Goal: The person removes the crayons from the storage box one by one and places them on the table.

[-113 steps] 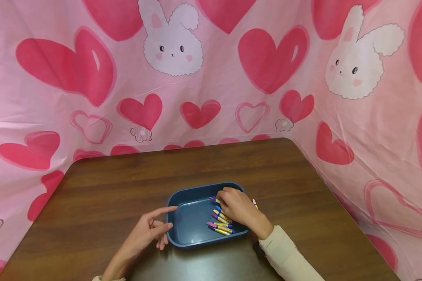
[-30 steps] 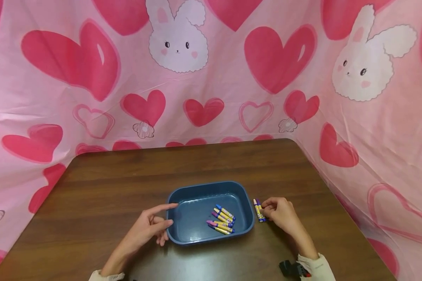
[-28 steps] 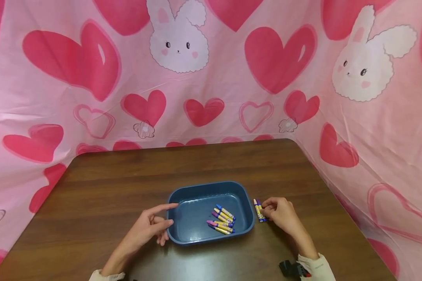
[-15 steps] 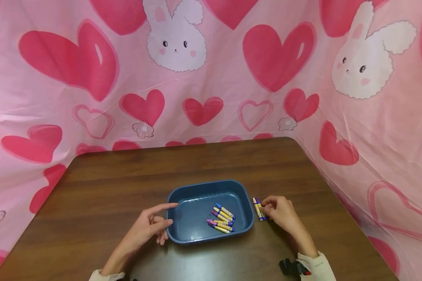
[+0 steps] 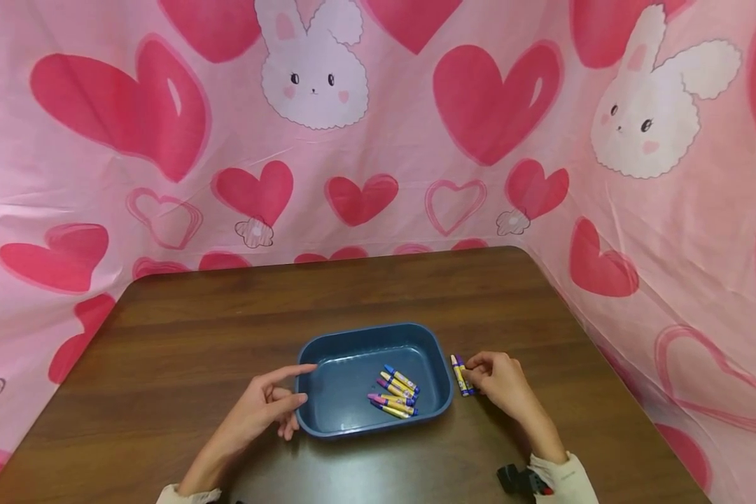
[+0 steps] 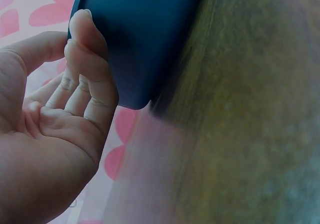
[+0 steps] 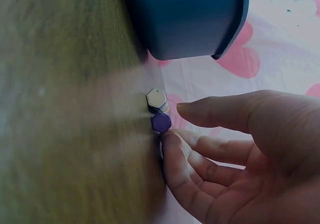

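Note:
A blue rectangular tray (image 5: pixel 337 425) holds several yellow-wrapped crayons (image 5: pixel 395 402) in its right half, with blue, yellow and pink tips showing. My left hand (image 5: pixel 261 406) lightly grips its left end, index finger over the rim and thumb against the wall. To the right of the tray, two crayons lie side by side on the table, one cream (image 7: pixel 156 98) and one purple (image 7: pixel 161 123). Beside them is my right hand (image 5: pixel 500 381), its fingers bent and a fingertip touching the purple crayon. In the right wrist view the thumb is slightly apart from the cream one.
A dark brown wooden table (image 5: pixel 258 308) bears everything. Behind it and along its right side hangs a pink cloth (image 5: pixel 378 154) with red hearts and rabbit faces. A small black device (image 5: pixel 518 480) is at the right wrist.
Several seconds ago my right hand was inside the tray among the crayons. It moved right, and a purple crayon now lies beside the cream one. Over the last second both hands stay still.

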Demonstrator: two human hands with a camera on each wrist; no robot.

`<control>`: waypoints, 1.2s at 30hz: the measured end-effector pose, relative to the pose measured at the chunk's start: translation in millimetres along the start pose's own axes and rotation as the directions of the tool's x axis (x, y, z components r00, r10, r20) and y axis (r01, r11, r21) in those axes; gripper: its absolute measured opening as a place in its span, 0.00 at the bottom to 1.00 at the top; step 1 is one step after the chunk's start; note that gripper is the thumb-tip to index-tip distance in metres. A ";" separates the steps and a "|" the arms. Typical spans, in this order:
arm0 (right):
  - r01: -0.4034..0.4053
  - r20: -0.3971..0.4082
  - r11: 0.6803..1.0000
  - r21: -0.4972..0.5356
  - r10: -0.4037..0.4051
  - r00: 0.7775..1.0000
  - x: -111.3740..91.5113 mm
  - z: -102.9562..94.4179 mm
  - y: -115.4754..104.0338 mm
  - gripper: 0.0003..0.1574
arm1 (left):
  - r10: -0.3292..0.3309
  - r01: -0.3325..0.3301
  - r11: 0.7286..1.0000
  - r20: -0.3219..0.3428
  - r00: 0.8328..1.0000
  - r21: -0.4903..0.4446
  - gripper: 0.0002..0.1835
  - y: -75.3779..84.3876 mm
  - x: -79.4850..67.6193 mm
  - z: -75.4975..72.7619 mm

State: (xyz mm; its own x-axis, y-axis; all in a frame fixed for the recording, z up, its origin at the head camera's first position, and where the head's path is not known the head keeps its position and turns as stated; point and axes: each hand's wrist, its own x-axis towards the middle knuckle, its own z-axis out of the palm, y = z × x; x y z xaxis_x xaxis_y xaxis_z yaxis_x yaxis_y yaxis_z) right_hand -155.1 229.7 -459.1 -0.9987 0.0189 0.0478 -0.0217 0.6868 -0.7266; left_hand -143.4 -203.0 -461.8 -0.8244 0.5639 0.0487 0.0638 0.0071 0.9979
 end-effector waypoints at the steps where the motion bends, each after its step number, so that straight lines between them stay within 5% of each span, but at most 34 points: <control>1: -0.001 -0.004 1.000 0.002 0.001 1.000 -0.6 0.2 -0.4 0.03 | 0.003 -0.003 1.000 0.000 1.000 0.001 0.28 0.0 -0.2 0.0; 9: 0.046 -0.085 0.998 -0.052 -0.050 0.995 -5.2 -1.2 -5.7 0.03 | -0.013 0.013 1.000 -0.006 1.000 -0.006 0.28 -0.7 -1.3 0.5; 20: 0.214 -0.251 0.971 -0.105 -0.234 0.939 -11.2 -2.3 -31.0 0.05 | -0.023 0.023 1.000 -0.015 1.000 0.018 0.28 -0.3 -1.2 0.4; 24: 0.281 -0.232 0.953 -0.113 -0.300 0.925 -11.0 -8.4 -46.2 0.08 | -0.027 0.027 0.999 -0.015 1.000 0.025 0.28 0.2 -2.5 -0.6; 36: 0.334 -0.090 0.939 -0.084 -0.341 0.936 -4.2 0.4 -82.4 0.10 | -0.027 0.028 0.999 -0.009 1.000 0.021 0.28 1.0 -1.7 0.2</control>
State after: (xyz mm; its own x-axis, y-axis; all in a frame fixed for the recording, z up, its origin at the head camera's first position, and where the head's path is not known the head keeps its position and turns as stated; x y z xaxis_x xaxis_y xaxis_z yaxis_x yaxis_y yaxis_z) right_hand -149.1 172.7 -399.7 -0.9230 -0.1515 0.3538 -0.3501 0.7124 -0.6082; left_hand -141.8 -203.7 -460.9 -0.8306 0.5564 0.0216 0.0525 0.0396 0.9978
